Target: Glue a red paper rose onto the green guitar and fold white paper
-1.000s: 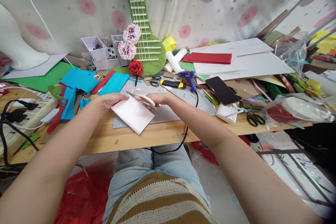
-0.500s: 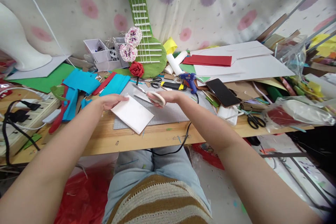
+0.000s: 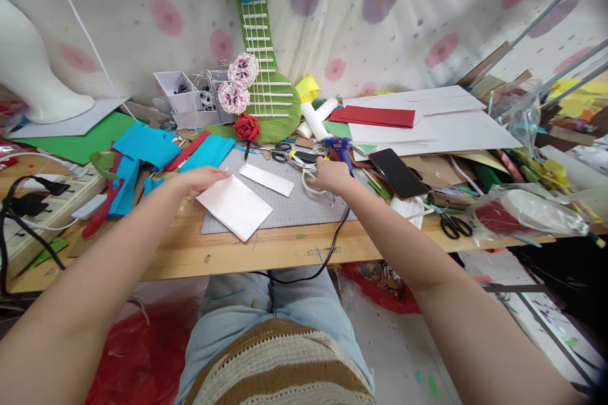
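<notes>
My left hand (image 3: 206,181) grips the upper left corner of a folded white sheet of paper (image 3: 236,205), thumb on top. The sheet lies tilted over the front edge of the grey cutting mat (image 3: 299,212). On the mat, a narrow white paper strip (image 3: 266,180) lies between my two hands. To its right, my right hand (image 3: 333,175) is closed at a pair of scissors (image 3: 311,182) with cream handles. The blades point up and left, close to a yellow and black utility knife (image 3: 308,156). My fingertips are partly hidden behind the hand.
A blue glue gun (image 3: 339,147) and a phone (image 3: 398,173) lie right of the mat. Black-handled scissors (image 3: 456,226) sit near the table's front edge. A green paper guitar (image 3: 273,107) with paper flowers stands behind. Blue crepe paper (image 3: 147,145) lies left.
My right hand has moved right with the scissors, away from the paper, and lowered them toward the mat. The white strip now shows plainly. My left hand stays on the sheet.
</notes>
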`<state>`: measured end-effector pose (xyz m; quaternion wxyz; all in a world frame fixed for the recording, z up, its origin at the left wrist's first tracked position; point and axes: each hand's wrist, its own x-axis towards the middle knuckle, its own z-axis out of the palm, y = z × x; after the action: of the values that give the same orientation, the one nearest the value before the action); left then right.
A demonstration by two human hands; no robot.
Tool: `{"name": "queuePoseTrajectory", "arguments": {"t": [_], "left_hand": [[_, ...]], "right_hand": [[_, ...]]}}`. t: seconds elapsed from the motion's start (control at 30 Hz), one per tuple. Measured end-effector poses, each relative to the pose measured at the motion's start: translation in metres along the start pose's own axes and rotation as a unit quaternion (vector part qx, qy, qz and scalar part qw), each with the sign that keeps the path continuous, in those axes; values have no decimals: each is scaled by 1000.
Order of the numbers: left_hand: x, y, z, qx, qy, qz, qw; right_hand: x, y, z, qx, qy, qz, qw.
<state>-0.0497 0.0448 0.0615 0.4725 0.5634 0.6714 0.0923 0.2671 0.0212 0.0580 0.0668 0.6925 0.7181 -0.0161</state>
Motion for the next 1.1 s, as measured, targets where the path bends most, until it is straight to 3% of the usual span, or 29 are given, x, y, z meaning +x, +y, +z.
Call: {"name": "queuePoseTrajectory", "arguments": {"t": [0.07,0.17,0.23,0.3,0.4,0.53,0.7,0.87,0.93,1.0,1.1], "left_hand": [[-2,9,-3,164,72,34,983],[-5,30,2,345,156,77,922],[-4,45,14,383,145,165,897],[2,58,30,412,96,255,870],[16,72,53,439,44,301,845],[30,81,67,486,8,252,837],[34,86,70,524,16,198,828],[29,81,74,513,78,263,813],[25,78,71,467,73,287,833],[21,74,61,393,80,279,873],[13,62,31,283,163,258,909]], "right_hand": [[1,4,4,-1,23,-32,999],[4,13,5,19,21,-55,998],[4,18,5,30,16,-63,997],[4,22,5,35,24,-73,996],[1,24,7,57,64,-92,992],[-3,21,12,124,136,-99,978],[-3,6,17,195,172,-91,961],[1,-10,18,233,204,-103,945],[1,-13,19,242,213,-101,941],[1,-13,20,250,221,-98,938],[0,-12,23,260,221,-92,936]]}}
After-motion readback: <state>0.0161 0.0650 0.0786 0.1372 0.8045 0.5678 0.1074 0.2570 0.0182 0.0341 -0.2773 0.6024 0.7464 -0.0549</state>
